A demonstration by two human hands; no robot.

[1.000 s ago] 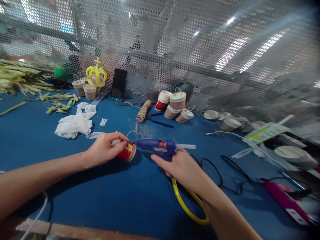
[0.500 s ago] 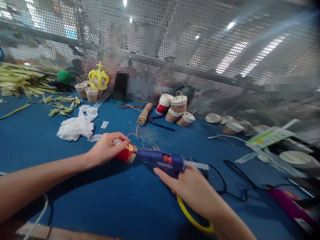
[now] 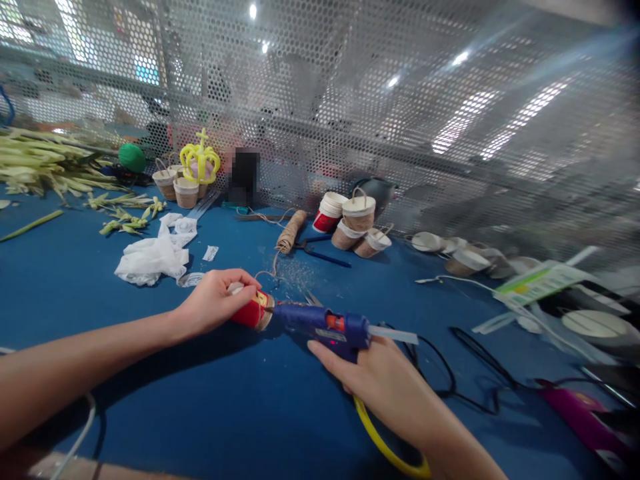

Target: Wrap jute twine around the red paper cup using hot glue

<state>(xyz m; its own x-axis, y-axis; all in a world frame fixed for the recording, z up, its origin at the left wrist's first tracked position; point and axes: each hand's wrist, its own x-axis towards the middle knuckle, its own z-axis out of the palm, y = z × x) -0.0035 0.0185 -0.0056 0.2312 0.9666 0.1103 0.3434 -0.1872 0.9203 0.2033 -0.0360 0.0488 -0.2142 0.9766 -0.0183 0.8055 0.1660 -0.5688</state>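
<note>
My left hand [image 3: 214, 301] is closed around a small red paper cup [image 3: 250, 313], which lies on its side with a band of twine at its right end. In my right hand [image 3: 373, 373] is a blue hot glue gun [image 3: 325, 325], a clear glue stick jutting from its back and a small red light lit. Its nozzle points left and meets or nearly meets the twine end of the cup; I cannot tell if they touch. A thin strand of twine runs from behind the cup toward a roll of twine [image 3: 291, 232].
Blue pliers [image 3: 325, 255] lie beyond the glue gun, beside several twine-wrapped cups [image 3: 359, 213]. White lace [image 3: 155, 257] is left of my hands. Scissors with a yellow handle [image 3: 385, 443] sit under my right wrist. A black cord [image 3: 450, 373] trails right. Perforated metal panel [image 3: 300, 100] stands behind.
The whole view has shifted slightly downward. Both hands, the cup and the glue gun keep nearly the same positions relative to each other.
</note>
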